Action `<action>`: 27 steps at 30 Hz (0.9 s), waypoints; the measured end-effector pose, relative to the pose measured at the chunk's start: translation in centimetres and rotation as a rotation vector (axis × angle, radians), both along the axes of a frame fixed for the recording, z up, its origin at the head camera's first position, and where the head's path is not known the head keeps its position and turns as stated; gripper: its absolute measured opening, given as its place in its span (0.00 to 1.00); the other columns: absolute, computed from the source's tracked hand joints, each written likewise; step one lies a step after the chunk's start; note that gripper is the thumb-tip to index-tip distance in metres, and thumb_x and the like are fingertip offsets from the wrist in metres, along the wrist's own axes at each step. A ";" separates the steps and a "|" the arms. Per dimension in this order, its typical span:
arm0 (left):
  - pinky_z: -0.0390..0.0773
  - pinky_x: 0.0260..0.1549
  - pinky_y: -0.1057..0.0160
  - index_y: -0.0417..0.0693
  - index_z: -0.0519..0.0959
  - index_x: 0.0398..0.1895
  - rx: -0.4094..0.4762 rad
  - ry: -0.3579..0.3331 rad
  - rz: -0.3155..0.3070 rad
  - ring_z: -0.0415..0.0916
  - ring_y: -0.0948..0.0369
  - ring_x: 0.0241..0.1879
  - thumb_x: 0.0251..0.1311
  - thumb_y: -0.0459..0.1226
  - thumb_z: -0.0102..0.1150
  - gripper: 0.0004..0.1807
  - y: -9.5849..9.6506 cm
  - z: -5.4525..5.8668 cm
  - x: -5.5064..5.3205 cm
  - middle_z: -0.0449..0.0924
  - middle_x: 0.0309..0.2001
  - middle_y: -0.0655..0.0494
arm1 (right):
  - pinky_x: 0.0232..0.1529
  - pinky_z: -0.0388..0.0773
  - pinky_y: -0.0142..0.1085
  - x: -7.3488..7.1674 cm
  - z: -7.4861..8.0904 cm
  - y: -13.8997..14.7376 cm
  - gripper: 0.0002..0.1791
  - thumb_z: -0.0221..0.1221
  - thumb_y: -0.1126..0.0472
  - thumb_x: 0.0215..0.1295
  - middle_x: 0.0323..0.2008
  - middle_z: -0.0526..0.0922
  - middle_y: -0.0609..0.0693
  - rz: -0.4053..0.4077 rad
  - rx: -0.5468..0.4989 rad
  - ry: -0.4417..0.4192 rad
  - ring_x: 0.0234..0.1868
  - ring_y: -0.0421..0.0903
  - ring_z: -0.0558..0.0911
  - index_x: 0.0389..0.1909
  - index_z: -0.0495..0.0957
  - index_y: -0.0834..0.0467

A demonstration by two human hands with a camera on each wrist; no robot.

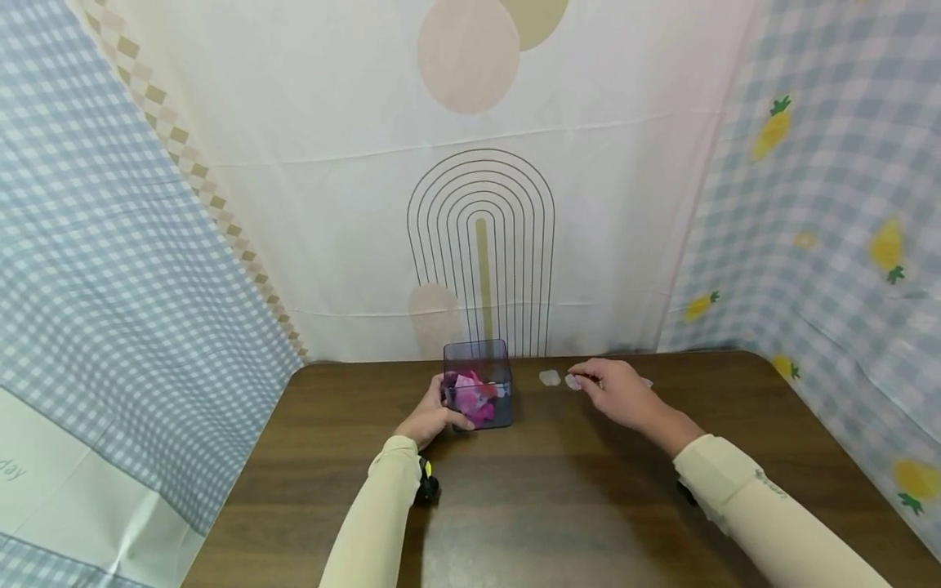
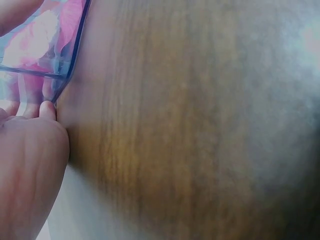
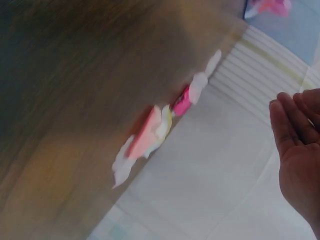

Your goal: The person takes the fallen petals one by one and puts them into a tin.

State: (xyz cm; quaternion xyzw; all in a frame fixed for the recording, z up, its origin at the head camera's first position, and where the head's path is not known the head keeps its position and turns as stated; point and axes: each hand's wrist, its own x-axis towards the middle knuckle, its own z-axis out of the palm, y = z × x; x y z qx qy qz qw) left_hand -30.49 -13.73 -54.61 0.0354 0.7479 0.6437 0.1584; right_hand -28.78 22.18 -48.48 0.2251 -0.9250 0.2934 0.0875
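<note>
My left hand (image 1: 430, 418) grips a see-through bluish plastic box (image 1: 503, 418) at its left side, the thumb along the near side. Pink and magenta soft-looking pieces (image 1: 472, 396) lie inside it; the left wrist view shows them through the wall, beside the fingers (image 2: 47, 111). My right hand (image 1: 616, 392) hovers over a row of small pieces by the table's back edge. Below its fingertips is a thin white piece (image 3: 198, 86), next to a magenta piece (image 3: 182, 102). In the right wrist view the fingers are loosely extended, with nothing visible between them.
Another white piece (image 1: 550, 377) lies left of the right hand. A salmon piece (image 3: 144, 136) and a white scrap (image 3: 122, 166) lie farther along the row. The brown wooden table (image 1: 544, 506) meets a printed cloth (image 1: 353, 245) hanging behind it.
</note>
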 end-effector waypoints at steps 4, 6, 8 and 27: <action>0.64 0.78 0.42 0.52 0.55 0.75 0.000 0.002 0.003 0.70 0.46 0.70 0.42 0.24 0.77 0.57 0.0 0.1 0.1 0.66 0.74 0.41 | 0.55 0.86 0.54 -0.9 -1.0 -1.7 0.16 0.61 0.62 0.77 0.54 0.90 0.62 0.039 0.120 -0.019 0.54 0.57 0.89 0.58 0.85 0.65; 0.65 0.78 0.43 0.52 0.56 0.75 0.008 0.000 0.007 0.70 0.46 0.70 0.42 0.24 0.77 0.56 0.0 0.1 0.0 0.66 0.74 0.42 | 0.57 0.85 0.56 -1.5 -1.7 -2.7 0.18 0.61 0.63 0.76 0.55 0.89 0.63 0.053 0.165 -0.034 0.56 0.59 0.88 0.60 0.83 0.67; 0.66 0.77 0.45 0.52 0.56 0.75 0.015 -0.002 0.012 0.71 0.47 0.69 0.42 0.23 0.77 0.56 0.1 0.2 0.0 0.67 0.73 0.42 | 0.59 0.84 0.57 -2.2 -2.5 -3.6 0.19 0.62 0.64 0.75 0.56 0.88 0.65 0.052 0.194 -0.042 0.58 0.61 0.88 0.61 0.82 0.69; 0.69 0.74 0.48 0.51 0.57 0.75 0.025 0.004 0.010 0.71 0.47 0.69 0.40 0.22 0.77 0.57 -0.1 -0.3 -0.1 0.67 0.73 0.42 | 0.50 0.87 0.55 -6.5 -4.3 -7.4 0.02 0.61 0.70 0.65 0.41 0.87 0.62 -0.051 0.435 -0.150 0.46 0.59 0.87 0.33 0.83 0.64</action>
